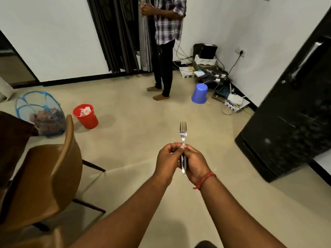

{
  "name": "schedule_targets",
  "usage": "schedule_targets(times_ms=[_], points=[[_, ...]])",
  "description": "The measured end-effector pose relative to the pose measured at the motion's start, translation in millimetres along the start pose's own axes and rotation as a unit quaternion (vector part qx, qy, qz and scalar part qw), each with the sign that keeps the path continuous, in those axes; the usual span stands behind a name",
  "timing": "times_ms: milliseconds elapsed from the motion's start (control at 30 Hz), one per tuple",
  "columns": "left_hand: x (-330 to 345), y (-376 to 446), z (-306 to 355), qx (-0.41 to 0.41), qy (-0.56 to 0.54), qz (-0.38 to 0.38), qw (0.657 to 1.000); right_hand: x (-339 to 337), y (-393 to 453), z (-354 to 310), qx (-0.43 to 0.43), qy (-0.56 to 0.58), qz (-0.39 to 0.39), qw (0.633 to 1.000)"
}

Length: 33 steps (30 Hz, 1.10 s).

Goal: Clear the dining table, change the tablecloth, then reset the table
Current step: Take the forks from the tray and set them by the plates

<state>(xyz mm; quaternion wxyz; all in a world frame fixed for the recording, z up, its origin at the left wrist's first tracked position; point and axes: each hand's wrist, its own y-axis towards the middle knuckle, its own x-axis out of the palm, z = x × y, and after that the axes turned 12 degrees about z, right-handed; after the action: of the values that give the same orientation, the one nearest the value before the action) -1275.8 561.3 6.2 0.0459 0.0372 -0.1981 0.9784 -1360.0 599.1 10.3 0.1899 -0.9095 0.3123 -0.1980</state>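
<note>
A steel fork (183, 135) stands upright in front of me, tines up, over the bare floor. My left hand (167, 161) and my right hand (194, 164) both close around its handle, thumbs meeting near the neck. A red thread circles my right wrist. The handle's end pokes out below my palms. A dark corner of the dining table (12, 140) shows at the far left edge; its top is mostly out of view.
A tan chair (48, 176) stands at my left. Beyond it are a blue mesh laundry basket (41, 113) and a red bin (86, 116). A person (166, 42) stands ahead by the curtain. A blue upturned bucket (199, 93), cables and a black fridge (290, 122) are right.
</note>
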Motion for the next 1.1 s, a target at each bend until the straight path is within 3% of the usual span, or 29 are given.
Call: schedule_targets(times_ms=[267,533,733,1100], points=[[-4.8,208.1,71.3,0.011,-0.001,0.069,0.998,124.7,187.7,-48.6,0.013,-0.048,-0.091,0.995],[-63.1,398.1,159.5,-0.016,-0.04,0.24,0.97,314.9,349.8,-86.7,0.051,-0.168,-0.227,0.958],[-170.0,524.9,210.2,-0.02,-0.105,0.354,0.929,493.5,438.8,-56.7,0.083,-0.237,-0.34,0.906],[-352.9,737.3,308.4,-0.055,-0.184,0.385,0.902,783.4,541.4,-35.5,0.12,-0.29,-0.383,0.869]])
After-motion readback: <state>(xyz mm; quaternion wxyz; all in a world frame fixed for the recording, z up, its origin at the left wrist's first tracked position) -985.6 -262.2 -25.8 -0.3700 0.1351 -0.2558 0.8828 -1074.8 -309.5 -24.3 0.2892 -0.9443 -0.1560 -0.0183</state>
